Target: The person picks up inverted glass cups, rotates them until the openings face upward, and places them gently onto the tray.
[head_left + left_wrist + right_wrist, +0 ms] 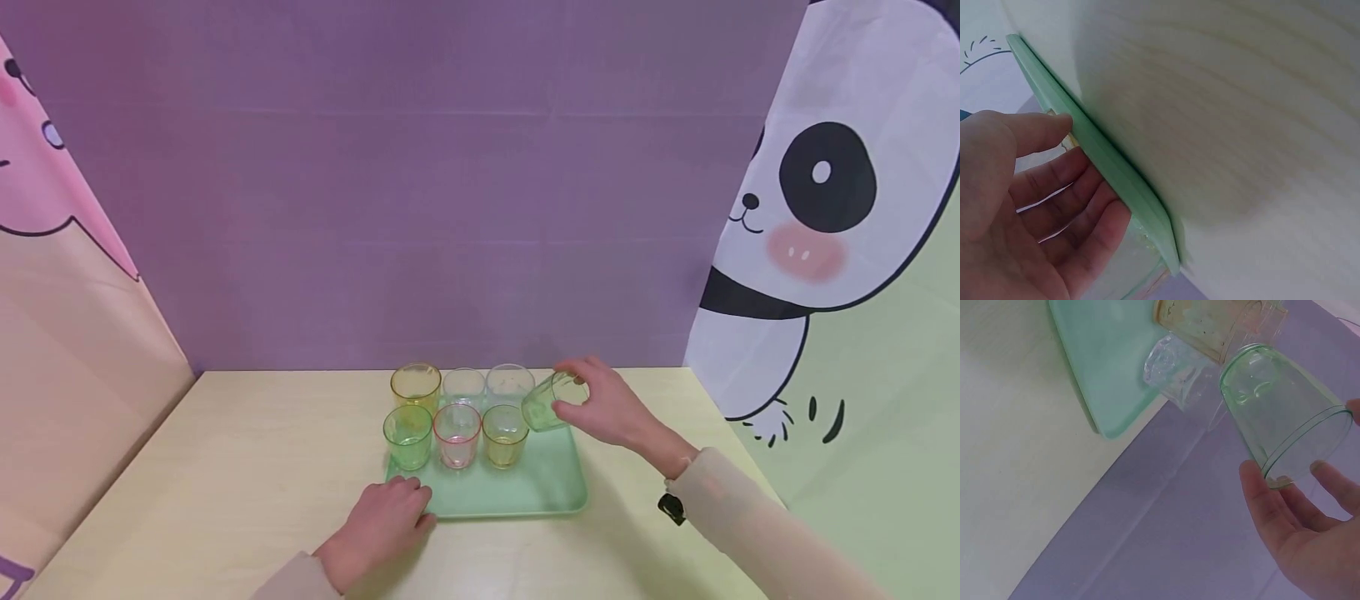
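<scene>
The left hand rests at the tray's 7 o'clock corner, fingers loosely bent against the rim; the left wrist view shows the fingers lying along the green edge, touching it without wrapping round it.

The tray sits on the pale tabletop. Six cups stand upright on it in two rows. Front row, left to right: a green cup, a pink cup and a yellow cup, each just beside the next. Back row at 12 o'clock from these: an amber cup, then two clear cups. The bare part of the tray lies toward 5 o'clock.

At 3 o'clock from the back row, the right hand grips a seventh cup, the tilted cup, pale green, fingers curled over its rim end. It leans with its base pointing down toward 8 o'clock, over the tray's 1 o'clock corner; whether it touches the tray cannot be told. The right wrist view shows the tilted cup pinched between the fingertips, the clear cup and the tray beyond.

Behind stands a purple wall; a panda curtain hangs at 3 o'clock.
</scene>
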A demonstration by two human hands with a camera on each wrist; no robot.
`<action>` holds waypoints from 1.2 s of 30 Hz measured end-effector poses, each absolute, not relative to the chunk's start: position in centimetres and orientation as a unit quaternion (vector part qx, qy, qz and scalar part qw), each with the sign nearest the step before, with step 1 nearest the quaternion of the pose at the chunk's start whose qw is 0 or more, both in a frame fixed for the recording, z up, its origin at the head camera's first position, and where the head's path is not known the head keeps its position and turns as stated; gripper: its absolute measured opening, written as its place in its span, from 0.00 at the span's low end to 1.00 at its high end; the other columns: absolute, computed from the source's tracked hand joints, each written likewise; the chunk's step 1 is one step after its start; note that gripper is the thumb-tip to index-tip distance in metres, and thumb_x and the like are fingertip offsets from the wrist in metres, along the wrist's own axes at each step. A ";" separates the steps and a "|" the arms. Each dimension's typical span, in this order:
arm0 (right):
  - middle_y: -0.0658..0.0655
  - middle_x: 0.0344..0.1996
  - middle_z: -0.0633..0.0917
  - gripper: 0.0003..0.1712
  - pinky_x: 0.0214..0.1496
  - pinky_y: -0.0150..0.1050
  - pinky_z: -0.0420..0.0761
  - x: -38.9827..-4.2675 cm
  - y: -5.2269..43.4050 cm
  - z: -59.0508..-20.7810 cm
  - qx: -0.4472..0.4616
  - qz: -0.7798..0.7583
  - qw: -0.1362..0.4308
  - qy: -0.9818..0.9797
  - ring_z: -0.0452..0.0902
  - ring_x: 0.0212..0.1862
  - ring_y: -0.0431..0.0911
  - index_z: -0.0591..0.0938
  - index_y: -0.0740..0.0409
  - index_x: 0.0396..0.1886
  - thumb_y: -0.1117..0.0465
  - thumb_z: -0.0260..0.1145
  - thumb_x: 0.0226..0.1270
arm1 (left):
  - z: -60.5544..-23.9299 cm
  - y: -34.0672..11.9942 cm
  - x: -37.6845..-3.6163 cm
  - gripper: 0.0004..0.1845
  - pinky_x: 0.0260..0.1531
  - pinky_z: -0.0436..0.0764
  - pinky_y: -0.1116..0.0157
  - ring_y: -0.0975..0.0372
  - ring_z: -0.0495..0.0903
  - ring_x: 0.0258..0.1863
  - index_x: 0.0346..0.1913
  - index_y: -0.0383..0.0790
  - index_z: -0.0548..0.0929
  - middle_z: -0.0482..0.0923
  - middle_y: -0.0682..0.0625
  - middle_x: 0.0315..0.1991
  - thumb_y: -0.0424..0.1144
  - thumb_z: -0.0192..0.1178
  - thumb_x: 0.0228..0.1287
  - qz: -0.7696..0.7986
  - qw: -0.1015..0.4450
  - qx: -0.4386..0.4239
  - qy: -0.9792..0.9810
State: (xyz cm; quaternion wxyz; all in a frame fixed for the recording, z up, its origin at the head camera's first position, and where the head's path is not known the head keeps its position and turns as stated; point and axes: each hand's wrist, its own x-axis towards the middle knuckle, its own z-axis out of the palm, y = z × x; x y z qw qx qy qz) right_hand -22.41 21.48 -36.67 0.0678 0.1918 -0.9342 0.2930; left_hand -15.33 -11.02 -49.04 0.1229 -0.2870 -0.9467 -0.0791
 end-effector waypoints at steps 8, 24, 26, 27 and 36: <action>0.60 0.58 0.79 0.29 0.59 0.56 0.76 -23.3 21.7 -35.7 0.191 0.248 0.077 -0.947 0.76 0.59 0.57 0.80 0.56 0.62 0.51 0.64 0.61 | -48.9 -10.7 -15.4 0.14 0.18 0.73 0.58 0.58 0.74 0.22 0.21 0.44 0.75 0.69 0.55 0.20 0.39 0.70 0.58 -0.085 0.109 -0.268 -0.953; 0.62 0.58 0.77 0.32 0.59 0.58 0.75 -25.4 21.6 -36.1 0.200 0.201 0.105 -0.953 0.72 0.61 0.59 0.80 0.56 0.64 0.50 0.61 0.58 | -48.4 -10.5 -15.0 0.14 0.18 0.75 0.56 0.56 0.76 0.23 0.21 0.44 0.76 0.70 0.55 0.20 0.39 0.71 0.57 -0.077 0.107 -0.266 -0.955; 0.63 0.59 0.77 0.32 0.58 0.59 0.75 -25.6 21.6 -36.5 0.203 0.197 0.109 -0.953 0.72 0.61 0.60 0.80 0.56 0.64 0.50 0.61 0.58 | -48.4 -10.5 -15.0 0.14 0.18 0.75 0.57 0.56 0.76 0.23 0.21 0.43 0.76 0.70 0.55 0.20 0.38 0.71 0.57 -0.077 0.111 -0.267 -0.954; 0.63 0.59 0.77 0.32 0.58 0.59 0.75 -25.7 21.6 -36.7 0.205 0.197 0.112 -0.952 0.72 0.61 0.60 0.80 0.56 0.64 0.50 0.61 0.58 | -48.4 -10.4 -15.0 0.14 0.18 0.75 0.57 0.56 0.76 0.23 0.21 0.43 0.75 0.70 0.54 0.20 0.38 0.71 0.57 -0.077 0.111 -0.267 -0.954; 0.63 0.59 0.75 0.33 0.51 0.58 0.78 -26.6 21.6 -38.7 0.196 0.195 0.098 -0.956 0.70 0.61 0.59 0.80 0.56 0.64 0.51 0.61 0.58 | -48.4 -10.3 -15.0 0.14 0.17 0.74 0.57 0.57 0.74 0.22 0.21 0.43 0.76 0.70 0.54 0.20 0.39 0.70 0.58 -0.078 0.099 -0.257 -0.958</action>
